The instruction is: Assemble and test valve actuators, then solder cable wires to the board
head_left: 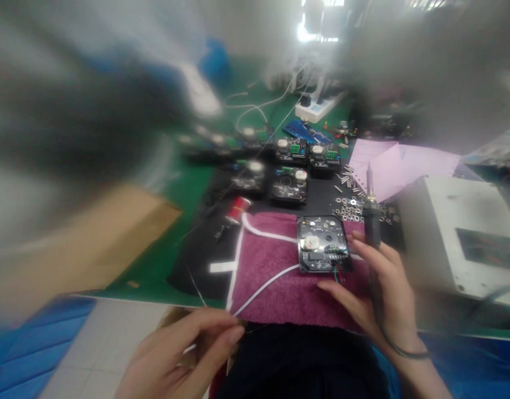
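Observation:
My right hand (379, 288) is wrapped round a soldering iron (371, 213) whose tip points up and away. Its fingers rest beside a black circuit board (323, 244) that lies on a magenta towel (279, 277). A white cable (263, 285) runs from the board across the towel toward my left hand (184, 352). That hand is low at the table's near edge, with thumb and fingers pinched on a thin wire (196, 288) that sticks up and to the left. Red and green leads show at the board's lower edge.
Several more black circuit boards (290, 185) lie behind the towel on a black mat, with loose screws and washers (348, 202). A white box (458, 238) stands right, pink papers (398, 163) behind it, a red spool (238, 209) left, a cardboard box (92, 244) far left.

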Demonstrator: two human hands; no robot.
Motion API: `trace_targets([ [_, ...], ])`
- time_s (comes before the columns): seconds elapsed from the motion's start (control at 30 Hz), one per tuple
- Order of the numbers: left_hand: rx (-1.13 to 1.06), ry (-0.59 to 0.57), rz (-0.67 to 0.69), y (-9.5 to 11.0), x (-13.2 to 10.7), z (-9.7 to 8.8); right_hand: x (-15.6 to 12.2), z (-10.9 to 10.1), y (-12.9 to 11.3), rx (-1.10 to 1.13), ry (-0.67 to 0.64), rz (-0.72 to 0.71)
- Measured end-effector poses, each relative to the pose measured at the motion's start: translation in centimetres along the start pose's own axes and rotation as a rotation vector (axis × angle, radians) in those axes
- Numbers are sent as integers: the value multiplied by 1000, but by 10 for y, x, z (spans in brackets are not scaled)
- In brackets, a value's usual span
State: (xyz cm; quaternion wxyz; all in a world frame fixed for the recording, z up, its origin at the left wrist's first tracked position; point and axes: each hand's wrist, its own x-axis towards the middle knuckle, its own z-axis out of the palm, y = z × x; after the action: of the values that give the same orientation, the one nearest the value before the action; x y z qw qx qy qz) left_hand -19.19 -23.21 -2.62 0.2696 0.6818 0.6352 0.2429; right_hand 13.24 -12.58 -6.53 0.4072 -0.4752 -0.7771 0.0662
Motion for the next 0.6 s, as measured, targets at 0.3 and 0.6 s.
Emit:
trace_targets([
  [0.3,128,224,236,50,88,82,-10,5,7,47,52,139],
  [0.6,32,273,256,44,96,85,-16,3,12,-43,104,76],
])
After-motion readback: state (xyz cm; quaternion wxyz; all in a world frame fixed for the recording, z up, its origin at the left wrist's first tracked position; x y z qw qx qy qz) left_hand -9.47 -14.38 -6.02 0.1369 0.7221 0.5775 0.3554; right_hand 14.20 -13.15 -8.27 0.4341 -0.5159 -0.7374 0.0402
